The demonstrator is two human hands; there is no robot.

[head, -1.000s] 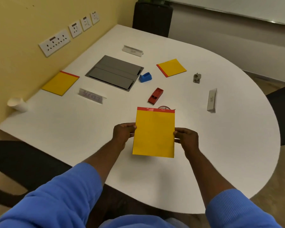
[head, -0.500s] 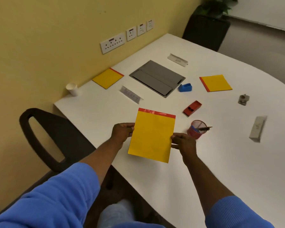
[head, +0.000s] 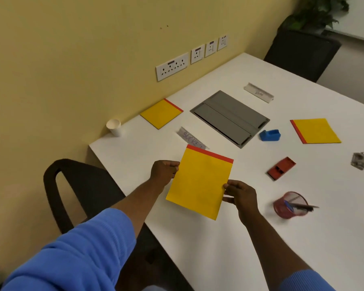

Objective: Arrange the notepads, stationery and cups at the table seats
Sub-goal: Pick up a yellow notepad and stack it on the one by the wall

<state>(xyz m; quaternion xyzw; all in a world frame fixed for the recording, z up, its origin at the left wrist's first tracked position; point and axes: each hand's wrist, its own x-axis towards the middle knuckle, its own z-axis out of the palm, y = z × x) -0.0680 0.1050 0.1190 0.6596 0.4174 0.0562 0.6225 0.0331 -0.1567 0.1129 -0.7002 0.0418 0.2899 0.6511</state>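
A yellow notepad [head: 200, 181] with a red top strip is held above the white bench [head: 303, 238], tilted a little, between both hands. The left hand [head: 165, 172] pinches its left edge near the upper half, fingers curled in; the right hand [head: 241, 196] pinches the right edge lower down, thumb on the front face. The pad hangs over the near-left part of the bench, close to the bench's left edge and the black chair [head: 80, 185] drawn up beside it.

A second yellow notepad [head: 161, 113] lies flat by the wall, and a third [head: 315, 131] lies flat further right. A white paper cup [head: 114, 127] stands near the far-left corner, close to the wall. Just beyond the held pad lies a name card [head: 190, 138], partly hidden by it, with handwriting that reads roughly "SOCKE"; another name card [head: 258, 92] sits past the grey cable hatch [head: 229, 118], its writing too small to read.

A blue tape dispenser [head: 269, 135] touches or nearly touches the hatch's right corner. A red stapler [head: 281, 168] and a small grey object [head: 360, 160] lie apart to the right. A red mesh pen holder [head: 290, 204] with pens leaning out stands just right of the right hand.

Bare bench lies open in front of the person, below the pad and toward the near edge.
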